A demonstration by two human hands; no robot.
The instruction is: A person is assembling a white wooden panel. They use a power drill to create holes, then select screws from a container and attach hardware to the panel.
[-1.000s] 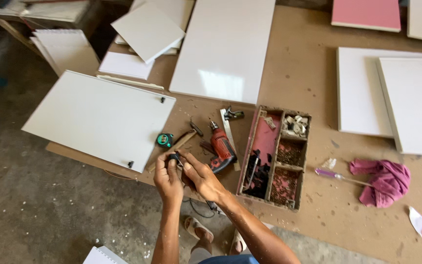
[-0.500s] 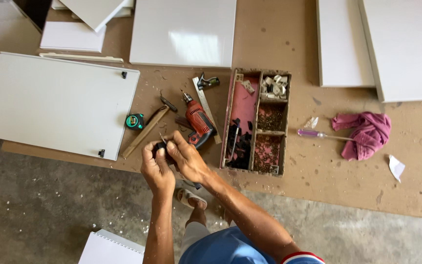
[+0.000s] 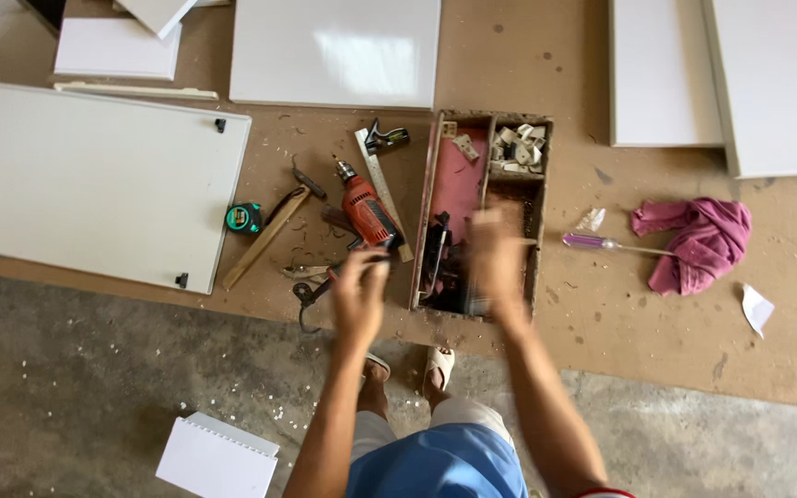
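Head view. Both hands are seen from above, blurred by motion, over the near edge of a brown board worktop (image 3: 528, 65).

The left hand (image 3: 360, 297) is positioned just in front of the red power drill (image 3: 368, 210) and beside the dark cord (image 3: 306, 297) at the worktop edge. Its fingers appear curled, but whether anything is gripped cannot be told because of the blur.

The right hand (image 3: 497, 261) is held over the near end of the wooden compartment tray (image 3: 426, 221), above the dark hardware (image 3: 440, 263) lying in that end. Its fingers are smeared; open or closed cannot be told.

The tray is divided lengthwise. A pink-lined compartment (image 3: 461, 180) is located on its left side, and small pale fittings (image 3: 518, 148) are stored in the far right compartment.

To the left of the drill, a hammer (image 3: 269, 231) is laid diagonally, with a green tape measure (image 3: 243, 218) just beside its handle. A steel square (image 3: 378, 175) is laid along the drill's right side, touching it.

To the right of the tray, a purple-handled screwdriver (image 3: 601, 243) is placed, its tip reaching toward a crumpled pink cloth (image 3: 698, 238). A scrap of white paper (image 3: 756, 307) lies near the cloth.

A large white panel (image 3: 94, 180) with dark corner fittings occupies the left of the worktop. Further white panels (image 3: 336, 51) are laid along the far side and at the right.

Below, sandalled feet (image 3: 408, 364) are seen on the concrete floor (image 3: 76, 387).
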